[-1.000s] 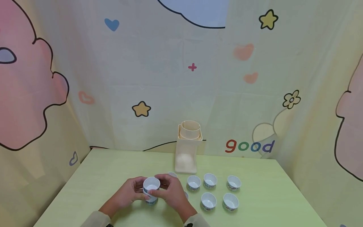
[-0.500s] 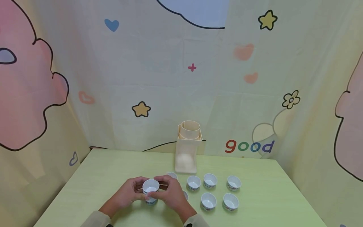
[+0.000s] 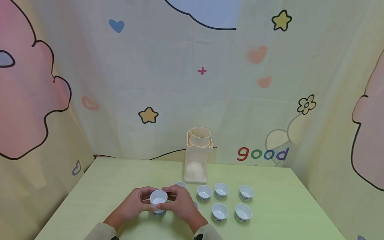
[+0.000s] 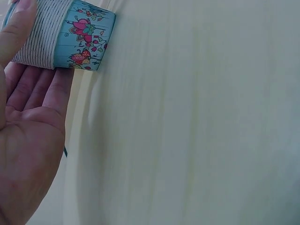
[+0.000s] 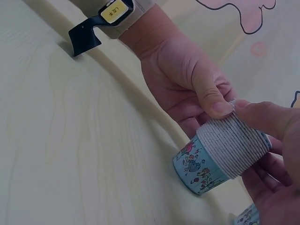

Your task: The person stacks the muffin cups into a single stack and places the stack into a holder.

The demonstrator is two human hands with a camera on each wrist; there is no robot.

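Both hands hold a nested stack of paper cups between them, low at the front left of the table. The stack shows white rims packed closely together and a light-blue base with red flowers, plain in the right wrist view on the paper cup stack. My left hand grips its left side, with the thumb in front and the fingers behind. From the right, my right hand pinches the stack near the rims. In the right wrist view, both thumbs meet on the ribbed rims.
Several more paper cups stand to the right, among them a front cup and a far-right cup. Two others are partly hidden by my right hand. A cream stand with a round tube rises at the back of the table.
The top rim of the stack has sunk slightly between the hands, most of it in the first half second. The hands keep nearly the same place, and the other cups stay put.
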